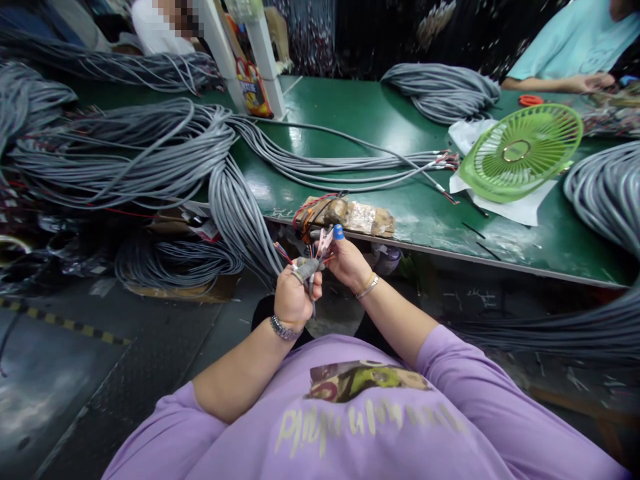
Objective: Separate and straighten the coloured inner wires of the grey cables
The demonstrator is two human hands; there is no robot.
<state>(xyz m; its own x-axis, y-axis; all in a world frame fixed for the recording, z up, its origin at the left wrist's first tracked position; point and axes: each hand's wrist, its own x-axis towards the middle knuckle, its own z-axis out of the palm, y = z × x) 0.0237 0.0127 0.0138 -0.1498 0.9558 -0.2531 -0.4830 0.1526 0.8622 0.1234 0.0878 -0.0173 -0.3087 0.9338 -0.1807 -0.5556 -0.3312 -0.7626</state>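
Observation:
My left hand is closed round the end of a grey cable in front of the table's near edge. Thin coloured wires fan out from the cable end. My right hand, with a blue cover on one fingertip, pinches at the coloured wires just right of the left hand. A small pale pinkish piece shows by its fingers; its kind I cannot make out. Just beyond both hands lies a taped cardboard-like block with an orange and black item at its left end.
Thick bundles of grey cable cover the table's left side, one hanging over the edge beside my left hand. More cables lie across the green table. A green fan stands right. People sit across the table.

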